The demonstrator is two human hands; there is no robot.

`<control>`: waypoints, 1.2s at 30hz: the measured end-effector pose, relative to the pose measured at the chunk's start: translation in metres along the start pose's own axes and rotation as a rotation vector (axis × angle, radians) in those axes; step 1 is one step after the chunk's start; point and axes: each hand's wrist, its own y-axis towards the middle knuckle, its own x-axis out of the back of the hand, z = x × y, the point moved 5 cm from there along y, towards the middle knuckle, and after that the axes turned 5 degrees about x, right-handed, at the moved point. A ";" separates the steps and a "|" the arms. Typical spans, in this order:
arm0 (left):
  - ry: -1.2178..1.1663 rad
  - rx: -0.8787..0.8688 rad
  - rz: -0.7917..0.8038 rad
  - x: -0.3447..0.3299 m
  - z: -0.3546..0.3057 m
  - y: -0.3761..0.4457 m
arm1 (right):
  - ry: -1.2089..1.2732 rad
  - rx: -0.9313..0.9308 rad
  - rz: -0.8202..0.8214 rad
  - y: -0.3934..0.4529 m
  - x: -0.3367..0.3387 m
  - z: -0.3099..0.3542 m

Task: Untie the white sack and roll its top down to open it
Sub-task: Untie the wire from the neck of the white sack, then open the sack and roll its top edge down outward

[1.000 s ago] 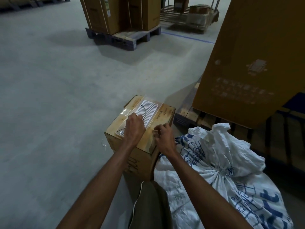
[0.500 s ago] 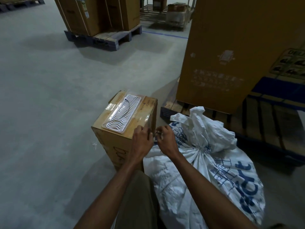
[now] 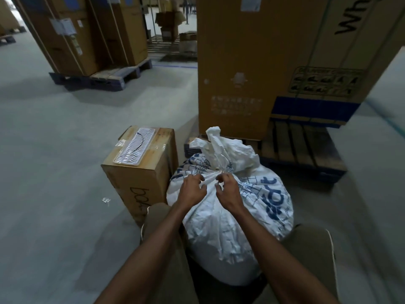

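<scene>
Sitting on the grey floor [image 3: 54, 150] between the two knees, with the white sack [image 3: 228, 216] standing upright in front, still tied at its neck. Reaching with the left hand [image 3: 191, 190] to the left side of the tied neck [image 3: 222, 170], fingers curled and slightly apart, touching the gathered cloth, not clearly gripping anything. Bringing the right hand [image 3: 228, 190] just beside it, fingertips bent close together at the knot; whether pinching the tie, cannot tell. Leaving the free top [image 3: 221, 145] of the sack standing crumpled above the knot. Keeping the small cardboard box [image 3: 140, 172] just left of the sack, a white wavy tray [image 3: 135, 148] lying on it. Facing a tall carton [image 3: 236, 66] on a pallet [image 3: 306, 148] behind the sack.
</scene>
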 end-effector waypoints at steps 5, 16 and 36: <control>-0.013 -0.053 0.079 -0.031 -0.020 -0.002 | -0.037 -0.060 -0.015 -0.016 0.021 -0.025; -0.110 -0.153 0.053 -0.101 -0.005 0.070 | -0.259 -0.154 -0.044 0.026 -0.002 -0.109; -0.233 0.244 -0.013 -0.095 0.043 0.066 | 0.026 -0.393 -0.176 0.005 0.027 -0.144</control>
